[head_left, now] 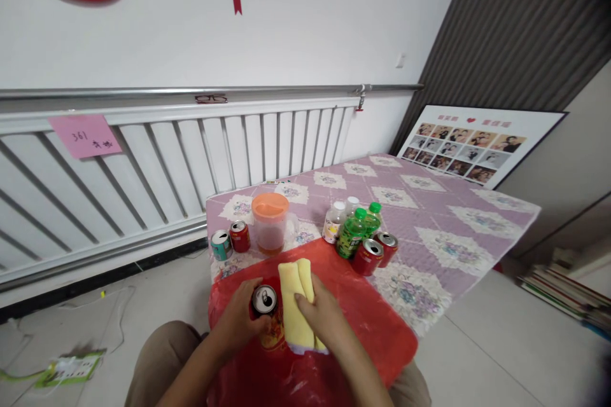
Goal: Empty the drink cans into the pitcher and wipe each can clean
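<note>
Left hand [244, 318]: from my camera feed, I have it curled around an opened can [265, 300], thumb and fingers on its sides.
Right hand [323, 313]: I'm pinching a folded yellow cloth [294, 305] just beside the can.
Red sheet [363, 318]: under both, covering the near part of the surface [429, 203]; whether the can rests on it, I can't tell.
Orange-lidded pitcher [270, 229]: beyond the can, near a teal can [221, 245].
Green-capped bottles [352, 236]: upright, right of the pitcher.
</note>
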Motion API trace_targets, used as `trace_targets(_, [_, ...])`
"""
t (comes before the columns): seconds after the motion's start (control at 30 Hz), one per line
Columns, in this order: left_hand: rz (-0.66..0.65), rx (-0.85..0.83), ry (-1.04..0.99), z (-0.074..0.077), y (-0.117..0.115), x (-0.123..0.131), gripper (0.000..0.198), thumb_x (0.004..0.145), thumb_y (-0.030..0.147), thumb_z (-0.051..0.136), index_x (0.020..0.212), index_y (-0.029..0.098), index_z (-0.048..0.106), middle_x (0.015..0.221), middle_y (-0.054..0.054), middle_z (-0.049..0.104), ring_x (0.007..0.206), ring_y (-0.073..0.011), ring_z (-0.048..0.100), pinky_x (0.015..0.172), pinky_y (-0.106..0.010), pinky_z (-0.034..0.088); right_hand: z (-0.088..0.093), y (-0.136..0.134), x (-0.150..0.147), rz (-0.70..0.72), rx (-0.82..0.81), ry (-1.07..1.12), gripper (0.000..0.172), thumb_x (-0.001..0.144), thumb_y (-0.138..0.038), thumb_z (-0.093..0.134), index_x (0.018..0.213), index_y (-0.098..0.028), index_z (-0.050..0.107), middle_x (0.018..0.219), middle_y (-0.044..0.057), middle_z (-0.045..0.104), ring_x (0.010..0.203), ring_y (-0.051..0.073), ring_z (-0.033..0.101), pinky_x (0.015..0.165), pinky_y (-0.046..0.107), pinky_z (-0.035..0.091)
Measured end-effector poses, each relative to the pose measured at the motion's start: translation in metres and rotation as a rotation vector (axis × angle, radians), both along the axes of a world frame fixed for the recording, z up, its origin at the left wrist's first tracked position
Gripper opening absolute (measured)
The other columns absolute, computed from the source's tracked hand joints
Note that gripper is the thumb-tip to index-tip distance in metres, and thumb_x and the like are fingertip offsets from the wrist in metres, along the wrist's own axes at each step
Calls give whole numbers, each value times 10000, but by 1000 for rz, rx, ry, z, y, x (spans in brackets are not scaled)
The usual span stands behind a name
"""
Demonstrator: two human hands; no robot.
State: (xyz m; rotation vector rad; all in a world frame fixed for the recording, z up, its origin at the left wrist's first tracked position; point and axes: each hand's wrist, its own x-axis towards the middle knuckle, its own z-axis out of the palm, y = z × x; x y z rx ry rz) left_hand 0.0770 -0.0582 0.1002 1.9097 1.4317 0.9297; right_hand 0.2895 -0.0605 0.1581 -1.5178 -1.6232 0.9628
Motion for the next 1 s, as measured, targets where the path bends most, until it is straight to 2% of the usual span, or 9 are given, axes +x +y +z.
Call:
trace_targets(0.2, [-120, -92, -47, 11, 5, -10, 655, 592, 85, 588, 1235, 199, 534, 1271, -99, 612, 1186, -282, 571, 1056, -474, 428, -15, 0, -6, 64, -56, 3, 450, 793, -230, 506, 1236, -166, 552, 1156, 108, 683, 1026, 256, 631, 884, 339, 455])
trace_targets(0.37, [-195, -153, -53, 17, 7, -15, 670, 615, 94, 572, 1274, 199, 513, 1315, -100, 589, 1228, -266, 543, 1080, -463, 404, -31, -8, -5, 88, -140, 7, 373, 765, -189, 518, 1124, -150, 608, 1106, 107, 692, 990, 236, 637, 857, 320, 464])
trace_targets(0.57, [-230, -182, -62, 17, 9, -18, 724, 620, 100, 558, 1331, 209, 470, 1360, -98, 560, 1250, -267, 531, 1086, -472, 398, -28, -10, -2, 72, -160, 81, 403, 810, -248, 496, 1196, -149, 563, 1174, 114, 670, 995, 233, 644, 836, 328, 486])
trace_targets(0.67, [-180, -117, -41, 11, 6, -15, 757, 604, 117, 596, 1344, 202, 461, 1388, -121, 532, 1279, -303, 501, 1095, -508, 377, -24, -7, 0, 55, -173, 170, 444, 818, -283, 508, 1244, -161, 527, 1187, 107, 671, 982, 240, 652, 826, 340, 497])
trace_targets(0.8, [24, 14, 23, -1, -4, -4, 759, 585, 188, 695, 1313, 182, 479, 1326, -150, 550, 1249, -353, 508, 1057, -557, 400, -30, -7, -1, 49, -199, 182, 471, 797, -276, 523, 1257, -176, 533, 1211, 100, 664, 1006, 251, 648, 849, 358, 493])
trace_targets(0.9, [157, 56, 80, -6, -11, 5, 673, 607, 229, 713, 1246, 158, 515, 1226, -146, 584, 1186, -349, 543, 1012, -562, 436, -39, -10, -2, 60, -220, 168, 456, 772, -253, 529, 1221, -187, 575, 1148, 84, 691, 1019, 254, 645, 865, 362, 487])
trace_targets(1.0, [178, 76, 82, -6, -14, 9, 572, 634, 203, 688, 1184, 165, 537, 1165, -123, 601, 1130, -321, 571, 991, -546, 455, -42, -14, -1, 76, -229, 170, 426, 756, -238, 540, 1174, -200, 610, 1079, 69, 714, 1009, 251, 648, 865, 355, 486])
